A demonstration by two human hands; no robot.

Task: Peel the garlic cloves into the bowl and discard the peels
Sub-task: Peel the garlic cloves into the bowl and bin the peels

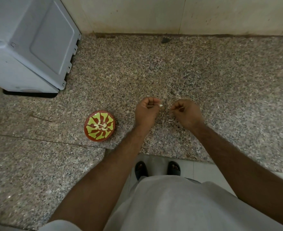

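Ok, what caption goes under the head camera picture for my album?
Left hand pinching a garlic clove, right hand pinching peel, beside the bowl of peeled cloves.

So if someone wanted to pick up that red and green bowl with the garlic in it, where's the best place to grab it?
Probably by the rim of the bowl, coming straight down from above with thumb and fingers on opposite edges. It stands upright and open on the counter, so the round rim is exposed all around, and nothing crowds it. Keep it level: the peeled cloves lie loose in the middle.
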